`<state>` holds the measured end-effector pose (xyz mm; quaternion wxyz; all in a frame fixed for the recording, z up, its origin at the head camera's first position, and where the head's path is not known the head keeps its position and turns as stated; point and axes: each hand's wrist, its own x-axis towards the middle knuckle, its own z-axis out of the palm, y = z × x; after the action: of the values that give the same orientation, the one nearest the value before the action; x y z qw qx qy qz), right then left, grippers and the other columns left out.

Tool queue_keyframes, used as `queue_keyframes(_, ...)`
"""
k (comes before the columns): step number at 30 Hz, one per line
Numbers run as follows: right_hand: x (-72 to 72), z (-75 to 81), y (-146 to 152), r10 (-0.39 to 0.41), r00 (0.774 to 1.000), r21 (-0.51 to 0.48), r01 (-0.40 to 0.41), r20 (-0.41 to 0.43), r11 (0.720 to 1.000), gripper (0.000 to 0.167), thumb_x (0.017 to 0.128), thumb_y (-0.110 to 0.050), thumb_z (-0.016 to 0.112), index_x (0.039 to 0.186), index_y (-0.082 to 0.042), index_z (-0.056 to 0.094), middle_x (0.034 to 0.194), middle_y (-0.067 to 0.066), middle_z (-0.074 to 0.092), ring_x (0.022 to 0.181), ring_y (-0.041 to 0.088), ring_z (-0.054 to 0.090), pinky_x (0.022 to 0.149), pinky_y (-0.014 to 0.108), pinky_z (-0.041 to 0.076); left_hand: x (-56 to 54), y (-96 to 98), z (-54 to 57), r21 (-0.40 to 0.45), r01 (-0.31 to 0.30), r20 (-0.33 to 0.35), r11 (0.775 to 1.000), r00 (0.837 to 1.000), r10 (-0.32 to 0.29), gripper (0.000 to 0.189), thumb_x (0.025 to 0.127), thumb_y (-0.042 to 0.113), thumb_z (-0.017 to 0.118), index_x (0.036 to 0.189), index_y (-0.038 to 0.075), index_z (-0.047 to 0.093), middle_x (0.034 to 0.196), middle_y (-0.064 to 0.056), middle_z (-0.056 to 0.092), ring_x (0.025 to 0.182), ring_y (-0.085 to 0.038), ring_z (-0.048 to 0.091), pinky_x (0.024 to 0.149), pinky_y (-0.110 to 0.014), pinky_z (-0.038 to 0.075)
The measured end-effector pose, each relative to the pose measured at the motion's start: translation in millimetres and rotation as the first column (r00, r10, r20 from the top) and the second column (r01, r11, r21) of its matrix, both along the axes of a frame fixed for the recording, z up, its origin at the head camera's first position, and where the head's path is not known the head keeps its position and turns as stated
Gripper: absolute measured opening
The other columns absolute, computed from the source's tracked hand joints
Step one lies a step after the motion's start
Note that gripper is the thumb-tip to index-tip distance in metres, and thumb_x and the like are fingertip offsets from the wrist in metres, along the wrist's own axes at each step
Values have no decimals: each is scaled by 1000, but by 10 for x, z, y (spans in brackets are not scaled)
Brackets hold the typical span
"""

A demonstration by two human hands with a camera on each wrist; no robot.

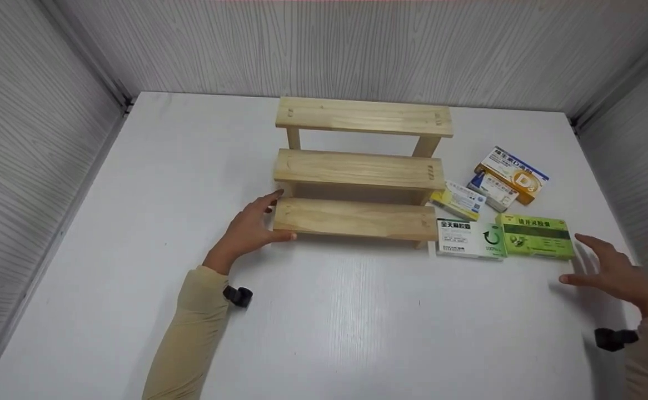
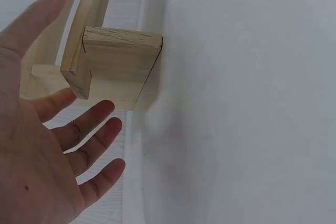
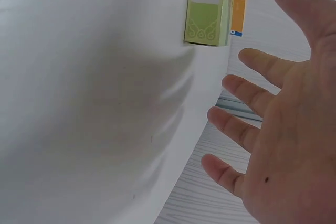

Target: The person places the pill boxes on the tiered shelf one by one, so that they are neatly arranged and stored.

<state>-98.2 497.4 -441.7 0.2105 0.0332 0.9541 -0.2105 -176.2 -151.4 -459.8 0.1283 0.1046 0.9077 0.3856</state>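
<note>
A three-step wooden rack stands on the white table. At the left end of its lowest step is my left hand, thumb and fingers spread around the corner. The left wrist view has that hand with its fingers apart beside the wooden end piece. Off to the right, my right hand hovers beside a green medicine box, holding nothing. Its fingers are spread in the right wrist view, close to the end of the green box.
Left of the green box lies a white-and-green medicine box, against the rack's right end. Behind are a yellow-and-white box, a blue-and-white box and an orange D3 box. Wood-grain panels surround the table.
</note>
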Motion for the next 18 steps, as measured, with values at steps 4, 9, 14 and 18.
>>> queue_keyframes(4,-3,-19,-14,15,1000,40,-14,-2,999,109,81,-48,73,150,6,8,146,45,9,129,67,12,92,80,13,4,3,-25,5,-2,4,1000,1000,2,98,75,43,81,152,15,29,143,-15,46,127,-32,45,103,-53,37)
queue_keyframes(9,-14,-18,-27,19,1000,68,-19,-3,998,107,81,-51,72,150,4,12,145,44,13,126,67,15,87,82,11,-9,3,-47,9,-17,-8,1000,1000,17,93,75,40,81,150,16,33,136,-15,50,121,-32,49,98,-50,40)
queue_keyframes(14,-11,-26,-26,30,999,82,-28,-19,996,104,82,-51,71,149,4,14,143,44,18,122,66,20,85,77,13,-20,5,-49,13,-18,-13,1000,1000,18,88,75,38,82,148,17,37,130,-15,54,116,-30,52,94,-48,42)
queue_keyframes(18,-12,-23,-44,22,999,88,-19,-37,996,101,83,-52,70,148,5,17,141,44,21,120,64,22,84,75,14,-18,5,-42,33,-19,5,999,1000,19,88,76,38,82,148,17,36,129,-14,54,116,-29,51,95,-47,42)
